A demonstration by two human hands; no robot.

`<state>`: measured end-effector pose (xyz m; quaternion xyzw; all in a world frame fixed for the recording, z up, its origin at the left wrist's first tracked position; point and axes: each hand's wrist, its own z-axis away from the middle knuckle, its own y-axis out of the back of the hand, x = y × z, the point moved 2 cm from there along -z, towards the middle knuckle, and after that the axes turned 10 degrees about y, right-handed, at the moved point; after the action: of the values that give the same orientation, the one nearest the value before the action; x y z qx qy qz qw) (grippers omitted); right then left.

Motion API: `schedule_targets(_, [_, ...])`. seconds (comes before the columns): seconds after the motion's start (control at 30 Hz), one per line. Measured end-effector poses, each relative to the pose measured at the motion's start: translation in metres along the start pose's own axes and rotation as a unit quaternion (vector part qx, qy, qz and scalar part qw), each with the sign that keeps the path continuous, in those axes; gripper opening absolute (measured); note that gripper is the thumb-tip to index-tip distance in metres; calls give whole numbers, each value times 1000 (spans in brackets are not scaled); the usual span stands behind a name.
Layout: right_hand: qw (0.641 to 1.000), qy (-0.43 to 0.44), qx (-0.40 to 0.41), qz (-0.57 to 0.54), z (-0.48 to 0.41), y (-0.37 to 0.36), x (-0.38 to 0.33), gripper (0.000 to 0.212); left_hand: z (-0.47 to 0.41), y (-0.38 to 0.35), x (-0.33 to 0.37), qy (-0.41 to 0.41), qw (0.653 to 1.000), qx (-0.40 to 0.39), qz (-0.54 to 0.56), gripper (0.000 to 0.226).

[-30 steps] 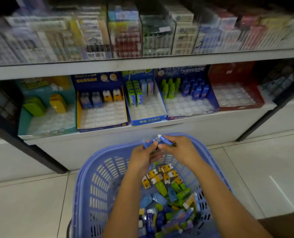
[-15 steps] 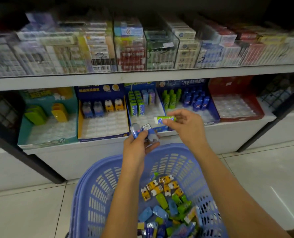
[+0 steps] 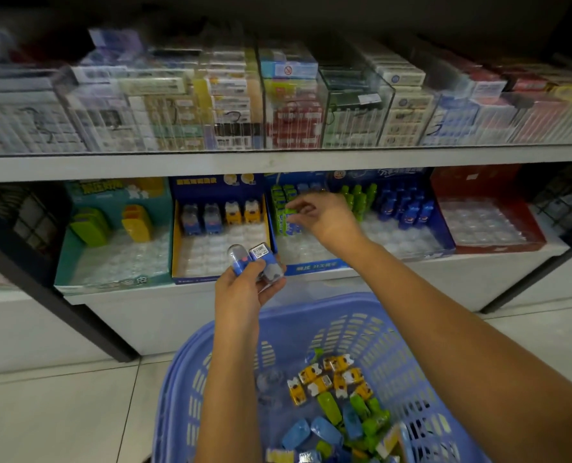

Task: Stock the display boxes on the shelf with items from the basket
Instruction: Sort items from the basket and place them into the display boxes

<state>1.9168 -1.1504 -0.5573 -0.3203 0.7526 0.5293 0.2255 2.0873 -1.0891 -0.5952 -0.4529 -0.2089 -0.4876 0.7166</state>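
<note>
Right hand [image 3: 326,217] up at the shelf: thumb and forefinger are pinched on a green pack [image 3: 289,212], and the other fingers are loosely curled behind. That pack is right in among the row of green packs [image 3: 283,195] at the back of the middle blue display box [image 3: 311,264], whose front half shows bare clear tray slots just below the fingers. It is too blurred to tell whether the pack is already seated.

Down and to the left, the left hand [image 3: 244,292] is curled around a small cluster of blue items [image 3: 256,260] with clear domes, one showing a barcode label. It holds them just in front of the blue-and-yellow display box [image 3: 218,279], where two blue and two yellow pieces stand in the back row.

Further left of that hand is the teal display box [image 3: 111,279] with green and yellow items at the back. Right of the reaching fingers is a box of green and blue bottles [image 3: 401,205], then a red display box [image 3: 498,240].

Below both wrists is the blue basket [image 3: 395,345], with yellow, green and blue items [image 3: 328,379] heaped in its bottom. Above the fingers, the upper shelf [image 3: 278,162] carries stacked packs behind clear panels.
</note>
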Motion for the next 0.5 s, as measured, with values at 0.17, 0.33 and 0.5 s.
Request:
schedule_targets(0.17, [999,-45,6,-16,-8,2,6,15,-3,5,1,5,1000,-10,19,11])
schedule_targets(0.33, [997,-67,-23,-35,-11,-1,5,17,-4,6,3,5,1000,-10,24,12])
schedule_targets(0.5, [997,-59,-30,-32,-6,-6,3,20,-4,6,3,7,1000,-12,20,12])
